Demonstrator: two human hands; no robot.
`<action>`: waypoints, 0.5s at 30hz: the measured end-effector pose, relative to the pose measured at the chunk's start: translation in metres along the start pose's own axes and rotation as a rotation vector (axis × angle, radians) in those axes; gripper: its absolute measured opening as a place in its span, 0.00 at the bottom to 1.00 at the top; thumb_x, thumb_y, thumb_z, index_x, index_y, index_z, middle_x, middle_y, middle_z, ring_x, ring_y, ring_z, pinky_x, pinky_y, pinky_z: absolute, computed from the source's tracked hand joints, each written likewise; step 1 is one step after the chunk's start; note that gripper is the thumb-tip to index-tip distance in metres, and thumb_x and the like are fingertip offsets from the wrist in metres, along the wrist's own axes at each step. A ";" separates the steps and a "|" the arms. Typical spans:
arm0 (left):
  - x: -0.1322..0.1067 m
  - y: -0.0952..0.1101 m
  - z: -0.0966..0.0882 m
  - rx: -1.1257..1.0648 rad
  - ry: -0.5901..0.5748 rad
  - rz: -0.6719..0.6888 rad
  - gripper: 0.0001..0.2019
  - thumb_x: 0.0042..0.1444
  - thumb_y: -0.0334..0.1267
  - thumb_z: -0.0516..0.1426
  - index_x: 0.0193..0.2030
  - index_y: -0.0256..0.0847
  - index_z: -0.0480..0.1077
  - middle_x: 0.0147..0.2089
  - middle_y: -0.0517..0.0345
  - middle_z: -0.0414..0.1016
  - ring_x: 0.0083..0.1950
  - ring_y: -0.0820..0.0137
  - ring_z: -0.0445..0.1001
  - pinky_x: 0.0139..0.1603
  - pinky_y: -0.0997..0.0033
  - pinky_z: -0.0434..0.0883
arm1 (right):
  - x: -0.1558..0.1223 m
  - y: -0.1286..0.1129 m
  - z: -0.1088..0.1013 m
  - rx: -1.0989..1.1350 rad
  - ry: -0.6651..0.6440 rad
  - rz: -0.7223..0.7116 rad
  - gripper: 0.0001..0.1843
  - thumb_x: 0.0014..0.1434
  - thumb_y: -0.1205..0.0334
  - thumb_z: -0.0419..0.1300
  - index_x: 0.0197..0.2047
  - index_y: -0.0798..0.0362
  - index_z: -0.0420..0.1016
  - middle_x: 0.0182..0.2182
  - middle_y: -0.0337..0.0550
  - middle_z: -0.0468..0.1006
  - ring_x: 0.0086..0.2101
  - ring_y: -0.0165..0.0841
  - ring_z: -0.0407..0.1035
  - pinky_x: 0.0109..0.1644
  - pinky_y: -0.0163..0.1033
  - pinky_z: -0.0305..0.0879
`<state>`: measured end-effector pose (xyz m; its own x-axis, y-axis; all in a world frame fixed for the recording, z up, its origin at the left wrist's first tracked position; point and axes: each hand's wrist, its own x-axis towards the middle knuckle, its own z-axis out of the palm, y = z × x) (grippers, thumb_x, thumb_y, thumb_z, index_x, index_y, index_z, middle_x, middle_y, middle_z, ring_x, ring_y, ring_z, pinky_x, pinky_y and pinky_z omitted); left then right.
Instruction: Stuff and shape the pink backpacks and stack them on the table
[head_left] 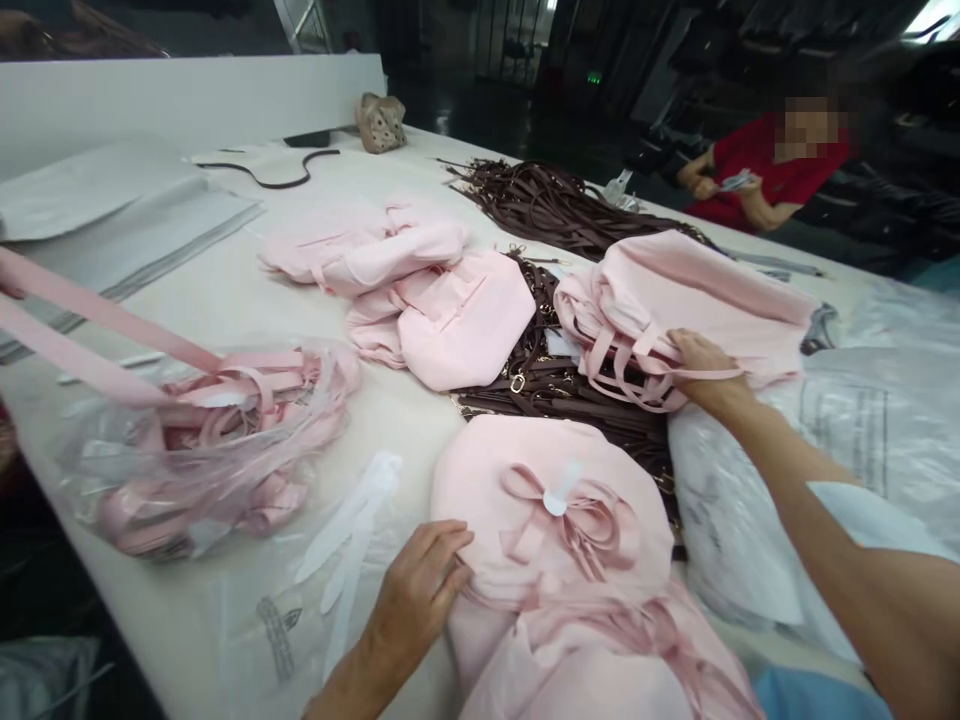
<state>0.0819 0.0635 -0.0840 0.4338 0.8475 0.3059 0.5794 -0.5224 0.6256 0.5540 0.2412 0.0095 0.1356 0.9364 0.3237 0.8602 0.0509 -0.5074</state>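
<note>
My left hand [420, 590] is closed on the left edge of a pink fabric bag [480, 470] in front of me. A tied pink ribbon bow [592, 520] with a round white tag [555, 502] lies on that bag. More pink fabric bunches below it. Farther right, my right hand [701, 365] grips the near side of a folded pink bag [682, 290] with several thin loops hanging from it. One pink strap crosses over my right hand near the wrist. The fingertips there are partly hidden against the cloth.
Other pink bags [465, 320] lie mid-table, beside dark brown straps [555, 205] with metal clips. At left is a clear plastic bag of pink straps [225, 440]; white strips [360, 520] lie nearby. Plastic-wrapped goods [862, 420] are at right. A person in red [750, 165] works across the table.
</note>
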 end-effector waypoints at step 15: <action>-0.002 0.031 0.032 0.175 -0.253 -0.028 0.14 0.55 0.28 0.61 0.47 0.44 0.71 0.56 0.54 0.75 0.62 0.56 0.67 0.59 0.49 0.62 | -0.192 -0.153 0.086 -0.194 -0.578 -0.030 0.11 0.58 0.62 0.63 0.44 0.56 0.74 0.45 0.54 0.76 0.48 0.46 0.68 0.54 0.49 0.63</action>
<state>0.1205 0.0424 -0.0884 0.5613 0.8229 0.0880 0.6940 -0.5260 0.4916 0.3544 0.0837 -0.0436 -0.1321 0.9752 -0.1774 0.9409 0.0671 -0.3321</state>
